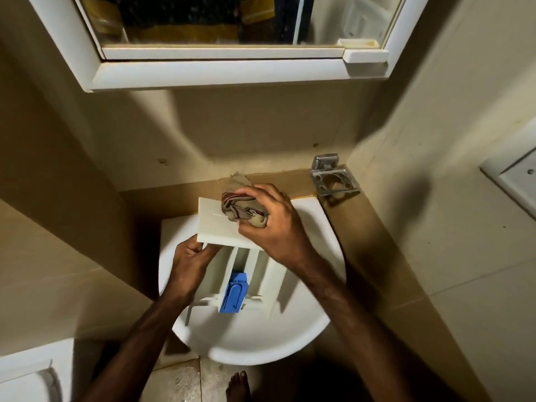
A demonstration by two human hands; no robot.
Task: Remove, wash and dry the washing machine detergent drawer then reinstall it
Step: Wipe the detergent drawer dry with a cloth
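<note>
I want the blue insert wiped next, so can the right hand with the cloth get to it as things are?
Probably yes. The blue insert lies uncovered in the drawer, facing up over the sink. The right hand holds the cloth on the front panel just beyond; the left hand grips the drawer's side, clear of it.
</note>
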